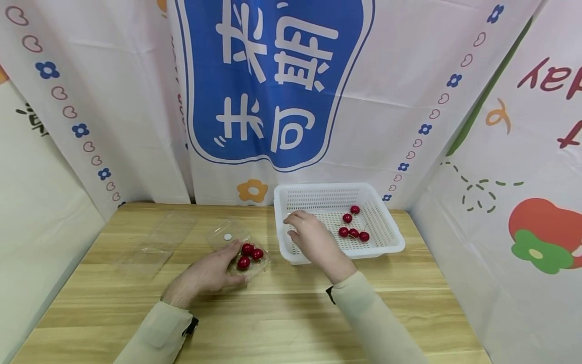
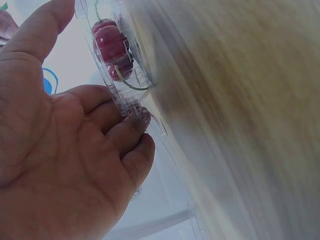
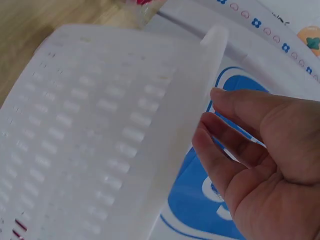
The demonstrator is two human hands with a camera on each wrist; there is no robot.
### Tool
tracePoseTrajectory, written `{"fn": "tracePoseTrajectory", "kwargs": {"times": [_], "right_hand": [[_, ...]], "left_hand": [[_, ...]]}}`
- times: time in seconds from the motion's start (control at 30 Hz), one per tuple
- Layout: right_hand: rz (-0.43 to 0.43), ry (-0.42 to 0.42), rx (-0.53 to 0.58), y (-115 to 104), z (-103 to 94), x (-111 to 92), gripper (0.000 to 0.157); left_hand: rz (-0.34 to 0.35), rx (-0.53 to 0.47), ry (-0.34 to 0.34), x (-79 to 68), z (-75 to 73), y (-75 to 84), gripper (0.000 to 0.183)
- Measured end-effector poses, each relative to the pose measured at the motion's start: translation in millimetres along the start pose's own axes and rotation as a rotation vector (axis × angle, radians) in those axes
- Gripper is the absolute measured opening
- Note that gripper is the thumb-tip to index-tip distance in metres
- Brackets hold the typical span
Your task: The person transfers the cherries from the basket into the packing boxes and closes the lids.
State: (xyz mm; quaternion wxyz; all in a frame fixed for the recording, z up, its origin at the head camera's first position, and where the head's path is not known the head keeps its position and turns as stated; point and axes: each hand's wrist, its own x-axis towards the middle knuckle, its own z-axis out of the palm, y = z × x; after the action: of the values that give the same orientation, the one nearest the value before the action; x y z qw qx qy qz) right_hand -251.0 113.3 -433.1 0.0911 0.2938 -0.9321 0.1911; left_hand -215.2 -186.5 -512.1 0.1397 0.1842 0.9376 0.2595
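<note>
A clear plastic clamshell box (image 1: 262,268) lies on the table with its lid (image 1: 217,233) folded back and three red cherries (image 1: 243,263) inside. My left hand (image 1: 211,270) holds it from the left, thumb at the near side; in the left wrist view, curled fingers (image 2: 132,135) touch the hinge edge. Over the left side of a white perforated basket (image 1: 400,246) hovers my right hand (image 1: 318,245), its fingers loosely bent and nothing between them. Several cherries (image 1: 353,233) lie in the basket, mostly toward its right half.
Another clear plastic box (image 1: 147,255), opened flat, lies on the wooden table (image 1: 273,323) at the left. A printed white cloth (image 1: 400,60) hangs behind the table, and more cloth stands along both sides.
</note>
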Motion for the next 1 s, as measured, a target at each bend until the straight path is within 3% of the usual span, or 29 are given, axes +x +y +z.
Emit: {"fn": "tracePoseTrajectory", "kwargs": {"times": [0.5, 1.0], "right_hand": [[0.137, -0.006, -0.024, 41.0, -5.0, -7.0, 0.028], [0.234, -0.066, -0.070, 80.6, -5.1, -15.9, 0.035]], "left_hand": [[0.023, -0.021, 0.005, -1.1, -2.0, -4.2, 0.118], [-0.010, -0.001, -0.014, -1.4, -1.5, 1.5, 0.113]]}}
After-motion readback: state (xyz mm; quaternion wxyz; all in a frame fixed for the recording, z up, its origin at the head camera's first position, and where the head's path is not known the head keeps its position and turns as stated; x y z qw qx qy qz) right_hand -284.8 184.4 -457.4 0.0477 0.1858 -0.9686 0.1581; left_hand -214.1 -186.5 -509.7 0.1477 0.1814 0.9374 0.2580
